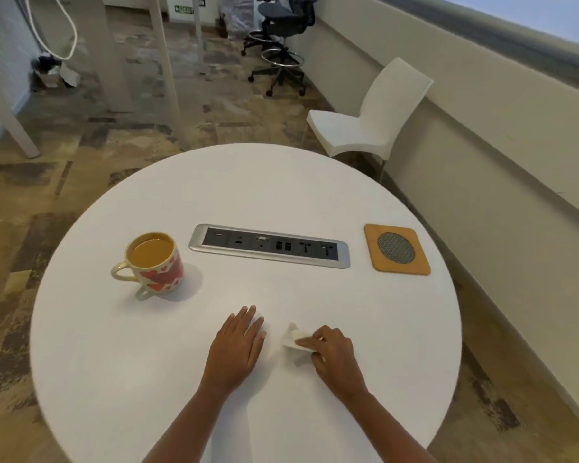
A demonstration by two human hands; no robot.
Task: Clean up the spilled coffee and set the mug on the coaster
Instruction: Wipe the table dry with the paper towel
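mug [154, 262] stood nearly full of milky coffee, left on worktop [214, 195] | coaster [396, 249] bare, far right | left hand [236, 349] lay flat, fingers together | right hand [331, 350] pinched crumpled tissue [295, 339]

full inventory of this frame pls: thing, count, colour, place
table: 1, white, round, centre
mug: 1, cream with red hearts, full of coffee, table left
socket panel: 1, silver and black, table middle
coaster: 1, wooden with grey mesh, table right, bare
tissue: 1, white, crumpled, near edge
white chair: 1, behind table
office chair: 1, dark, far back
left hand: flat on table
right hand: gripping tissue
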